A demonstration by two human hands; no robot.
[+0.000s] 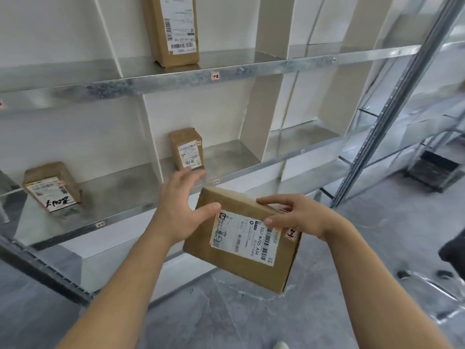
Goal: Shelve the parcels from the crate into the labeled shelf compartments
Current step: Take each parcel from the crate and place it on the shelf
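A flat brown parcel (241, 258) with a white shipping label and a small handwritten sticker hangs tilted in front of the metal shelf (151, 83). My right hand (299, 217) grips its far right edge, fingers over the top and thumb on the label. My left hand (180, 210) is spread with straight fingers at the parcel's left edge, the thumb touching its top face. Three other parcels stand in compartments: a tall one (173, 31) on the upper shelf, a small one (187, 149) in the middle compartment, another (51, 186) at lower left.
White dividers (254, 127) split the shelf into compartments with small number tags on the front rails. A slanted metal upright (392, 107) stands at right. A dark cart (432, 170) sits on the grey floor at far right.
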